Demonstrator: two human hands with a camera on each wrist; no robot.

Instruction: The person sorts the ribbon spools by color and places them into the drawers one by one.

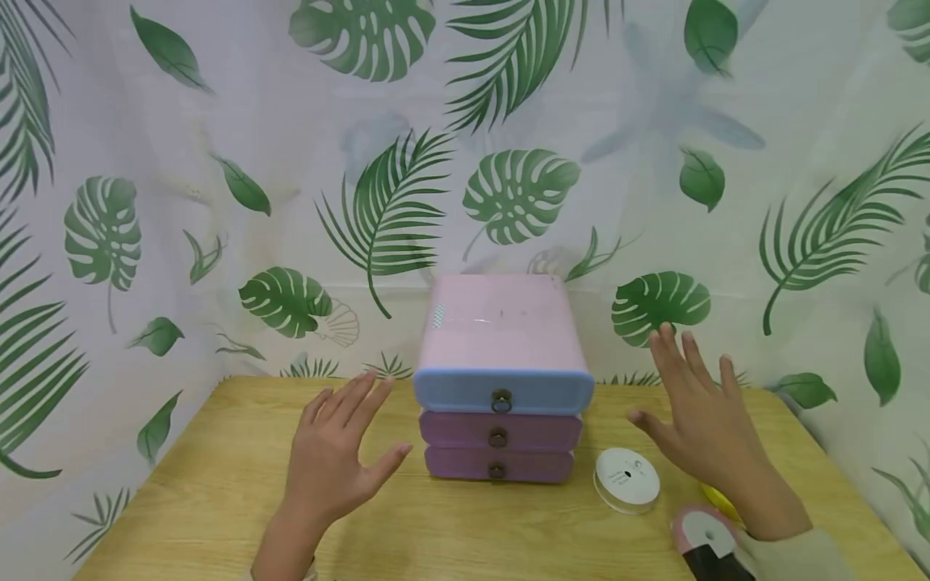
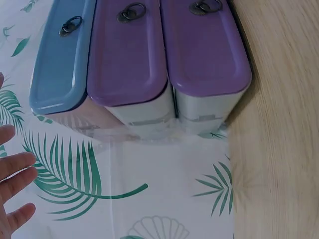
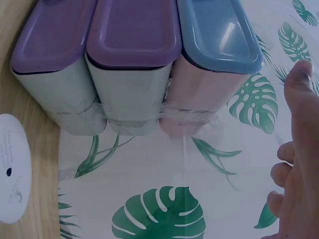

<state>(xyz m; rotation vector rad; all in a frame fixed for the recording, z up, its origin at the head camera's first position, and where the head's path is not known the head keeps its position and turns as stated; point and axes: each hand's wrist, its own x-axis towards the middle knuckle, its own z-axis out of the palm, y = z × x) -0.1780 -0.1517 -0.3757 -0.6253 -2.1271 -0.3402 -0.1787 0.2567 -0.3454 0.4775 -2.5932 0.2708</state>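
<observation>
A small three-drawer box (image 1: pixel 501 323) stands on the wooden table, with a pink top, a blue top drawer (image 1: pixel 465 391) and two purple drawers (image 1: pixel 458 432) below. Each drawer front carries a metal ring pull, and all the drawers look closed. My left hand (image 1: pixel 330 456) is raised left of the box, fingers spread, touching nothing. On the other side my right hand (image 1: pixel 705 420) is held up with its fingers apart and nothing in it. Nearest to it lies a white ribbon spool (image 1: pixel 627 480). Both wrist views show the box from its sides, with clear tape across them.
Beneath the right forearm sits a pink-and-white spool with black ribbon (image 1: pixel 705 532), partly hidden by the sleeve. A yellow item (image 1: pixel 721 502) shows beside it, mostly covered by the wrist. Behind the table (image 1: pixel 436 532) hangs a leaf-patterned cloth (image 1: pixel 508 105).
</observation>
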